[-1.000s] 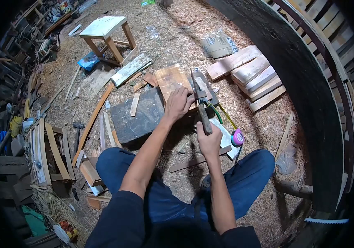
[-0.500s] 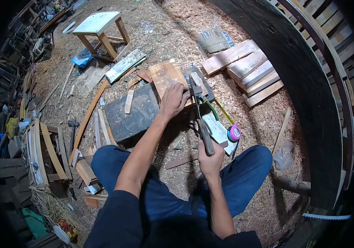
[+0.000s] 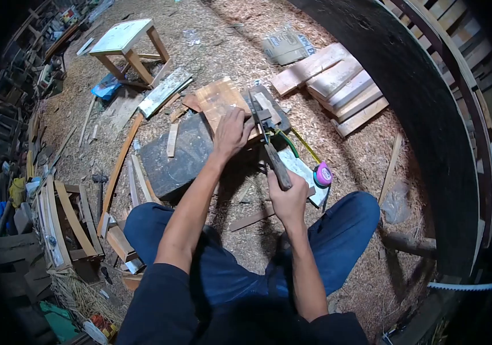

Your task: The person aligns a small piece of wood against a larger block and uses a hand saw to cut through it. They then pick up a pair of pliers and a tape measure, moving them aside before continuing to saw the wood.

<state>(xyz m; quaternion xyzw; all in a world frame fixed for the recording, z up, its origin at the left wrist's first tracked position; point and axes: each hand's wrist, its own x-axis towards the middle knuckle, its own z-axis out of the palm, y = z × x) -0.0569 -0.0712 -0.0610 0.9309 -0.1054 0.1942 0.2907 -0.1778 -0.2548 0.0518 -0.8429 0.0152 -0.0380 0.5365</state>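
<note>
My left hand (image 3: 231, 133) presses down on a wooden block (image 3: 218, 101), its fingers at the block's right edge around a small dark wood piece (image 3: 262, 115). The block rests on a dark, worn work block (image 3: 176, 154). In my right hand (image 3: 289, 194) is the wooden handle of a saw (image 3: 277, 164), whose narrow blade points away from me and crosses the small piece just right of my left fingers. A pink tape measure (image 3: 323, 174) with its yellow tape pulled out lies right of the saw, beside a whitish board (image 3: 296, 168).
A small white-topped table (image 3: 122, 35) stands at the upper left. Stacked planks (image 3: 338, 86) and a bag (image 3: 288, 46) lie at the upper right. A large dark curved beam (image 3: 424, 109) rises on the right. A hammer (image 3: 100, 179) and wood strips lie at the left.
My right hand and the saw have moved forward, away from me, along the cut. My left hand keeps its place on the block. The whole view has shifted slightly.
</note>
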